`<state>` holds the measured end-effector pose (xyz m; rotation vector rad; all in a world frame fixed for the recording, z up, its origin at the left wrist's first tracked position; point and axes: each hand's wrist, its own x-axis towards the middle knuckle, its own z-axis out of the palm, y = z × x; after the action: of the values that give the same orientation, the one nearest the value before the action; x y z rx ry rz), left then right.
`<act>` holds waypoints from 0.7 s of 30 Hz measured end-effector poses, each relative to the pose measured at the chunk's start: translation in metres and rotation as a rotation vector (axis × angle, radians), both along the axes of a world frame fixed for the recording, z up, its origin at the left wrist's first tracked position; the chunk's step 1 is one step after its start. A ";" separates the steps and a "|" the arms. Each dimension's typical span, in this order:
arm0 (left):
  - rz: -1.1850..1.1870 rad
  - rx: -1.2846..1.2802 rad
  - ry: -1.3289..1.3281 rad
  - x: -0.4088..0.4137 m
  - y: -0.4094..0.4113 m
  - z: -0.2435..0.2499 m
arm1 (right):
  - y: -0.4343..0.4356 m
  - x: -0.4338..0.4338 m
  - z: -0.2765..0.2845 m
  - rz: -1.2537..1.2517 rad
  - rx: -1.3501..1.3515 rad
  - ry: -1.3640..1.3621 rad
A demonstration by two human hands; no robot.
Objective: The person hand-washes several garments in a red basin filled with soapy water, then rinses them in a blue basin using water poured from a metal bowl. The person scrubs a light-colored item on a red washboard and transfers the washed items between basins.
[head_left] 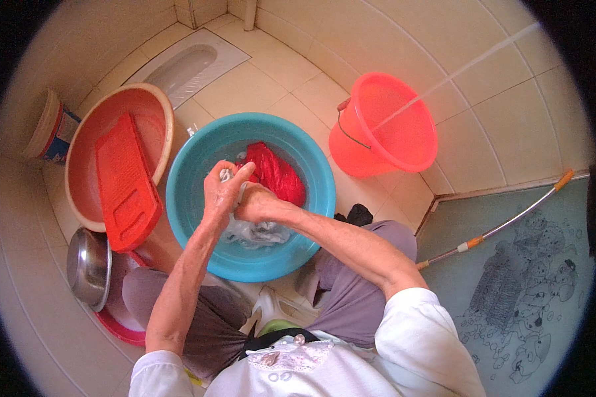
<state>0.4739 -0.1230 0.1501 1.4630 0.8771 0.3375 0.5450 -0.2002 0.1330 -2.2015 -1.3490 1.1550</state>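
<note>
Both my hands meet over a blue plastic basin [312, 243] that holds water. My left hand [218, 191] is closed around a bunch of wet whitish cloth [226, 173]. Just beside and below it, my right hand [256, 201] grips the same cloth; its fingers are partly hidden. A pale, sheer-looking part [258, 234] hangs down from the hands into the water. Behind my hands a wet red cloth [278, 176] lies in the basin.
An orange washboard [129, 188] leans in a brownish basin [156, 106] on the left, near a steel pot [87, 270]. Water streams into a pink bucket [347, 144] at the right. A squat toilet [228, 47] lies beyond; a pole [506, 226] stands by the glass panel.
</note>
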 end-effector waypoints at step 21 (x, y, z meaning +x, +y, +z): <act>0.252 -0.107 -0.002 0.010 -0.005 -0.056 | -0.016 -0.017 0.002 -0.168 -0.110 -0.129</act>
<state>0.4842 -0.1275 0.0944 1.2560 1.0645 0.4715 0.5284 -0.2167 0.1347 -2.4522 -1.1454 1.0649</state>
